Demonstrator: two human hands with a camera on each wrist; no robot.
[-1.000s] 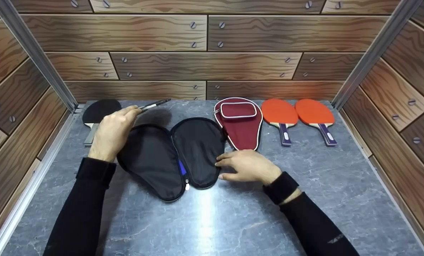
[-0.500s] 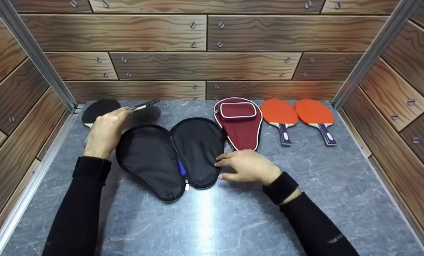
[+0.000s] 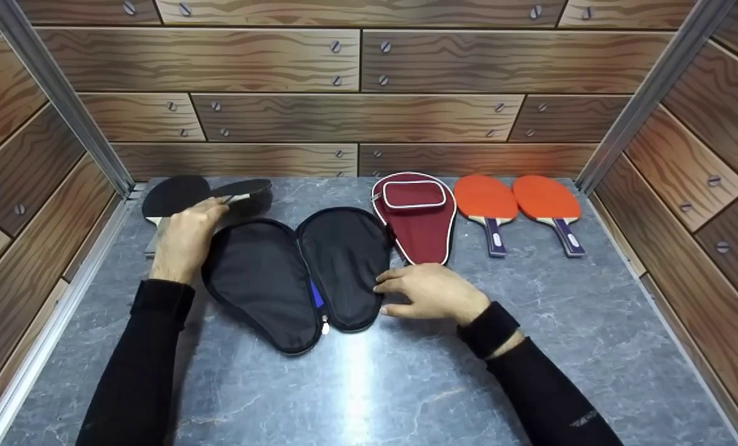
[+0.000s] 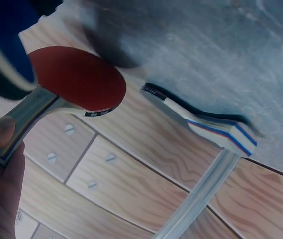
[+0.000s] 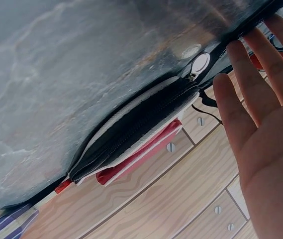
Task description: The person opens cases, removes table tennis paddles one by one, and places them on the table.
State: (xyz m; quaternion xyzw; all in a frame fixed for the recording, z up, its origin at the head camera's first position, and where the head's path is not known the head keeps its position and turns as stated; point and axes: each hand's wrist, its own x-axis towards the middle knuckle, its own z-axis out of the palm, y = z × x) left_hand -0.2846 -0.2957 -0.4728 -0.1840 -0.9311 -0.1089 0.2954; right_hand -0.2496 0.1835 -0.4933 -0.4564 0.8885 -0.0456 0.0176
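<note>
My left hand (image 3: 186,238) grips the handle of a table tennis bat (image 3: 245,188), its black face showing edge-on in the head view. Seen in the left wrist view, the underside of that bat (image 4: 79,79) is red, and fingers and thumb wrap its striped handle. An unzipped black bat case (image 3: 264,279) lies spread flat below it, a strip of blue at the fold. With fingers extended, my right hand (image 3: 434,291) touches the right edge of the case. In the right wrist view, those fingers reach a zipped edge beside a zip pull (image 5: 200,64).
Another black-faced bat (image 3: 174,195) lies at the far left, partly behind my left hand. A red case (image 3: 423,229) with white piping lies behind my right hand. Two orange-red bats (image 3: 485,195) lie to its right. Wood-patterned walls (image 3: 282,118) enclose the table.
My left hand has shifted left with the bat, whose blade has tilted to show more of its black face. My right hand stays at the case edge.
</note>
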